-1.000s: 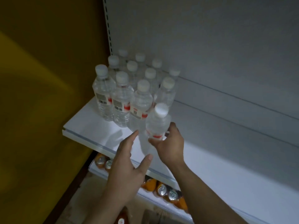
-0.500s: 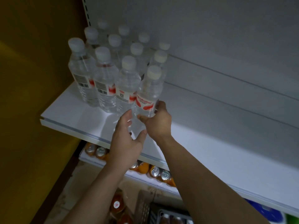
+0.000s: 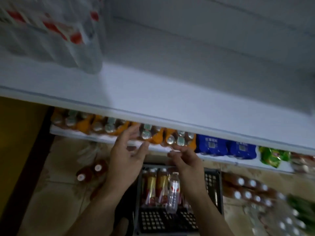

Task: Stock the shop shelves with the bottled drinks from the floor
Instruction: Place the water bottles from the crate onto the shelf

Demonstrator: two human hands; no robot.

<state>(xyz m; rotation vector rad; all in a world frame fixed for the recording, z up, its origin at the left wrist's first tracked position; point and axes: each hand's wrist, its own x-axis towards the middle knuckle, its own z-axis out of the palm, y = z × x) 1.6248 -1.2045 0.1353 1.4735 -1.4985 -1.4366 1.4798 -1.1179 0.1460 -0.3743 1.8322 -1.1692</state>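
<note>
The left hand [image 3: 126, 159] and right hand [image 3: 187, 161] each have a loose, empty grip. The water bottles [image 3: 51, 36] stand on the shelf [image 3: 170, 94] at eleven o'clock. A clear bottle [image 3: 173, 191] lies in the floor crate [image 3: 214, 184] at six o'clock.

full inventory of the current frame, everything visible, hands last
white metal upper shelf: one, across frame
clear plastic water bottles with red-and-white labels: several, blurred, left on upper shelf
white lower shelf: one, beneath the upper
orange-wrapped bottle packs: several, lower shelf, left
blue wrapped packs: two, right of the orange ones
green packet: one, right of the blue
black plastic crate: one, on floor
yellow-and-red labelled bottles: two, lying in crate
clear bottle with red label: one, lying in crate
brown white-capped bottles: two left of crate, a group to its right
left hand: fingers relaxed, holds nothing
right hand: fingers relaxed, holds nothing
</note>
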